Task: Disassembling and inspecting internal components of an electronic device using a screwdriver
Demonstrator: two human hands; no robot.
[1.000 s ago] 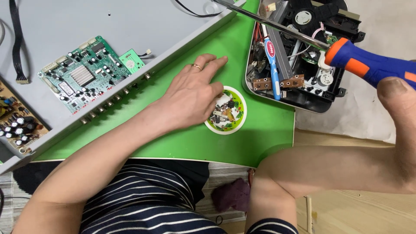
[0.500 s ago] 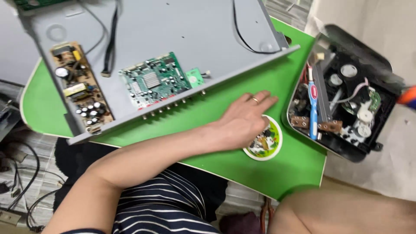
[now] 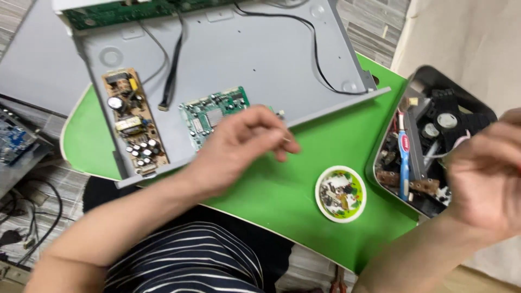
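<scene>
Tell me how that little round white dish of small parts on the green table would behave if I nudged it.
The dish looks shallow and flat-bottomed, so it would probably slide on the smooth green table rather than tip. It seems light, so even a small push may move it. The loose parts heaped inside could rattle or spill over the low rim if it is bumped hard.

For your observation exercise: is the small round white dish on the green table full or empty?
Partly full: the dish holds a loose heap of small dark parts, its white rim showing all round.

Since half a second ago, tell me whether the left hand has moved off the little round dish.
Yes. The left hand has left the round dish and now hovers over the green circuit board, toward the grey chassis.
</scene>
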